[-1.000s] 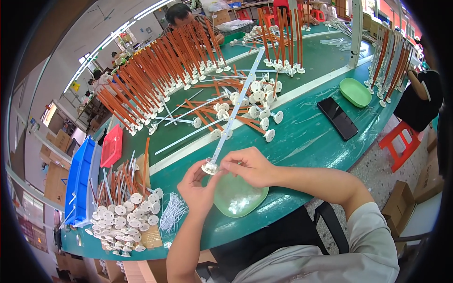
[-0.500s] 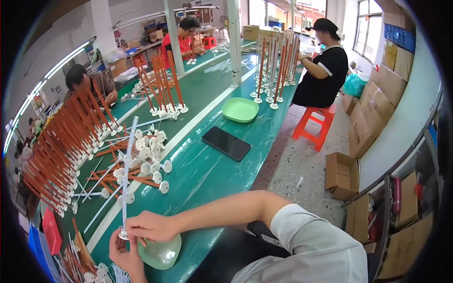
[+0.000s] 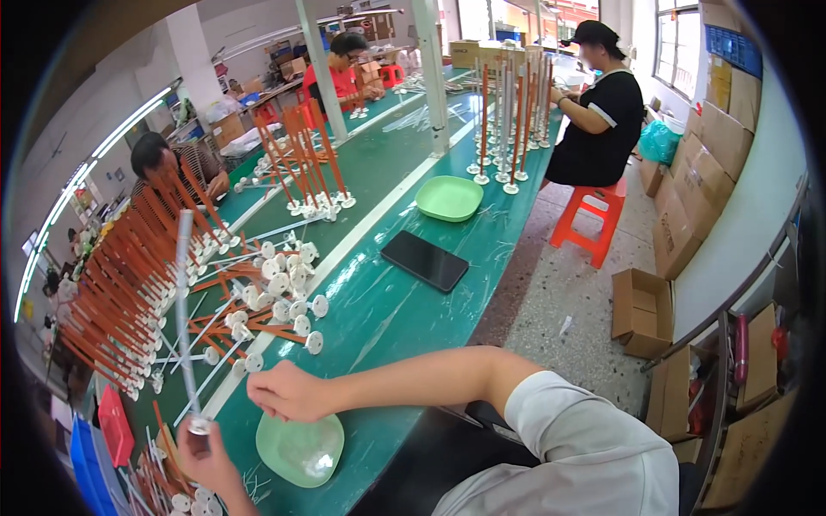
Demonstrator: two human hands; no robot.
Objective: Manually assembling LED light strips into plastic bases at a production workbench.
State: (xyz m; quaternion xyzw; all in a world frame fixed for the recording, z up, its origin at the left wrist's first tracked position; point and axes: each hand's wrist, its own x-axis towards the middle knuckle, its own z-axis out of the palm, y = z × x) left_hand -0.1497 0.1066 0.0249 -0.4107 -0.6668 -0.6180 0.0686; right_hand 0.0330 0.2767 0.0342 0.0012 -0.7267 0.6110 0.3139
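Note:
My left hand (image 3: 209, 460) is closed round the white round base of a pale grey stick (image 3: 183, 322), which stands up tall and leans slightly left. My right hand (image 3: 291, 392) has its fingers curled together just above the rim of a light green dish (image 3: 301, 464); whatever may be inside them is hidden. Beyond the hands lies a heap of loose brown and grey sticks with white round bases (image 3: 277, 282).
Long rows of brown sticks (image 3: 120, 301) stand upright on the left. A black phone (image 3: 424, 261) and a second green dish (image 3: 449, 199) lie farther along the green table. A red tray (image 3: 114, 421) sits at left. Other people work around the table.
My hands have come apart. The left hand has moved left with the stick, and the right hand has left the stick's base and risen slightly over the dish.

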